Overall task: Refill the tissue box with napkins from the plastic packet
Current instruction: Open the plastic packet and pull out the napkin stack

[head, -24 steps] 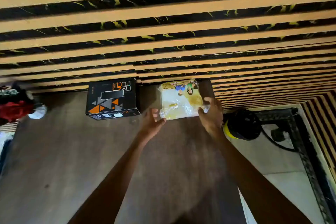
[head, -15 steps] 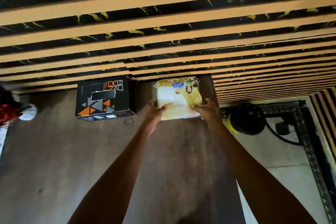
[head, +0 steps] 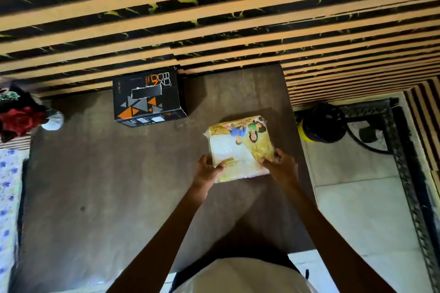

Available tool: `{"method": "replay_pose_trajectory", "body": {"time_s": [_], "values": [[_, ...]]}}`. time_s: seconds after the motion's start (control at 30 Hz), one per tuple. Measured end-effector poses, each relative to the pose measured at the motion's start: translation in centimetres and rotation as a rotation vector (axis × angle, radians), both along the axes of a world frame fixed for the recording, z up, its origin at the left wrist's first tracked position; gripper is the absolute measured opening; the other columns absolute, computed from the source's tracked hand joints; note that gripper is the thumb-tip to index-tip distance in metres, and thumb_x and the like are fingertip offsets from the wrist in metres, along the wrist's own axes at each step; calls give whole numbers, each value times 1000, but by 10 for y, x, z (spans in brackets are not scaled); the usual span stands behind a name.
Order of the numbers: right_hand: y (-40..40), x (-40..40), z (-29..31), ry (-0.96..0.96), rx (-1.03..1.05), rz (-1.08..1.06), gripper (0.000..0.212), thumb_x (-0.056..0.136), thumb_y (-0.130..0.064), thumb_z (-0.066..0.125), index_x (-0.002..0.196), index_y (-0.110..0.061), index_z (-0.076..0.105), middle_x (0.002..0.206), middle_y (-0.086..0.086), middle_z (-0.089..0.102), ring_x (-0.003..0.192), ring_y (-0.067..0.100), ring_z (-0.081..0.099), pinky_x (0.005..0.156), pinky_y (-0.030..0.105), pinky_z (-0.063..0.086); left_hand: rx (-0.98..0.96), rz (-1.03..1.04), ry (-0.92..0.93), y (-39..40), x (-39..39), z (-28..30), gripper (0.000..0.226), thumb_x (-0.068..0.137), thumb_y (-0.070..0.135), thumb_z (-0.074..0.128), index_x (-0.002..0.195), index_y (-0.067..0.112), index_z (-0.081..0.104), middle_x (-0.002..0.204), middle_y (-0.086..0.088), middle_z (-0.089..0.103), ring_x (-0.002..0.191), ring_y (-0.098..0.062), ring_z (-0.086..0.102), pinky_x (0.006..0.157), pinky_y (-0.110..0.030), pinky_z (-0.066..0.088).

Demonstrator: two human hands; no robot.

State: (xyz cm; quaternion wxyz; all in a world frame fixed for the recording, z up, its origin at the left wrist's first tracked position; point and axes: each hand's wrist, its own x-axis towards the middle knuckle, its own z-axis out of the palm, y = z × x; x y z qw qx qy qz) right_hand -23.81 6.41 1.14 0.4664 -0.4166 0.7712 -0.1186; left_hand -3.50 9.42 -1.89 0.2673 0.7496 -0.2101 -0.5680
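Observation:
The plastic napkin packet (head: 240, 147), yellow and white with a printed picture, is held over the dark brown table (head: 95, 185) right of centre. My left hand (head: 206, 169) grips its near left corner and my right hand (head: 279, 165) grips its near right corner. The tissue box (head: 148, 96), black with orange and grey triangles and a slot torn in its top, stands at the table's far edge against the wall, to the left of the packet and apart from it.
A striped tan-and-black wall (head: 214, 19) runs behind the table. Red flowers in a vase (head: 21, 119) stand at the far left. A black and yellow round object (head: 320, 123) sits on the floor beyond the table's right edge. Patterned cloth (head: 9, 197) lies at left.
Both hands closed on the packet at the wall and pulled it toward me, away from the table's far edge. The tissue box stayed put.

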Motion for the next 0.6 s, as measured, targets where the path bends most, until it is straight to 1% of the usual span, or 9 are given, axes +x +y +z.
{"method": "replay_pose_trajectory", "body": {"time_s": [0.1, 0.13, 0.17, 0.23, 0.3, 0.37, 0.43, 0.5, 0.6], "values": [[35, 4, 0, 26, -19, -12, 44, 79, -24, 77, 117, -4, 66, 114, 14, 71, 91, 22, 63, 61, 20, 41, 36, -48, -14, 38, 3, -7, 44, 74, 13, 81, 108, 2, 55, 115, -13, 67, 96, -24, 66, 73, -31, 54], [46, 5, 1, 41, -21, -5, 46, 79, -26, 77, 118, -5, 65, 114, 13, 71, 91, 22, 64, 61, 20, 44, 44, -65, -26, 50, 4, -9, 46, 74, 15, 81, 110, 2, 55, 114, -12, 68, 98, -25, 66, 76, -33, 55], [55, 6, -1, 50, -24, 11, 49, 80, -31, 77, 119, -5, 64, 116, 12, 70, 94, 23, 66, 66, 23, 50, 47, -85, -41, 59, 6, -11, 47, 74, 18, 81, 110, 3, 56, 111, -11, 68, 98, -26, 67, 77, -34, 55], [69, 6, -4, 87, -12, 51, 56, 81, -40, 74, 125, -8, 61, 121, 12, 69, 103, 29, 68, 83, 38, 58, 55, -138, -65, 74, 10, -13, 49, 72, 26, 81, 109, 5, 56, 106, -8, 69, 95, -25, 67, 77, -36, 54], [82, 7, -4, 167, -5, 85, 60, 83, -43, 70, 133, -13, 55, 130, 12, 64, 115, 34, 62, 97, 48, 51, 63, -174, -17, 85, 14, -16, 57, 66, 37, 80, 109, 8, 57, 106, -8, 70, 95, -26, 68, 78, -40, 57], [91, 8, -3, 349, -80, 152, 61, 84, -39, 70, 137, -18, 51, 141, 11, 53, 130, 38, 48, 107, 55, 37, 9, -166, -37, 91, 13, -16, 67, 58, 44, 76, 111, 9, 55, 110, -11, 68, 97, -28, 68, 78, -45, 58], [101, 9, -1, 522, -257, 247, 56, 81, -29, 73, 133, -17, 55, 138, 13, 54, 128, 40, 46, 104, 59, 35, -142, -235, -273, 95, 13, -4, 72, 60, 43, 71, 119, 11, 47, 119, -9, 55, 102, -25, 58, 81, -43, 54], [107, 8, -2, 598, -406, 385, 44, 75, -25, 77, 117, -14, 66, 122, 14, 66, 114, 42, 59, 97, 62, 43, -361, -423, -584, 93, 13, 3, 71, 68, 39, 70, 128, 14, 41, 127, -9, 45, 111, -25, 49, 89, -42, 48], [112, 11, -3, 674, -363, 636, 41, 66, -35, 85, 102, -18, 73, 105, 10, 75, 96, 38, 70, 89, 68, 47, -543, -801, -802, 83, 7, 11, 65, 82, 39, 65, 138, 24, 37, 142, -6, 39, 127, -25, 41, 102, -40, 42]]}}
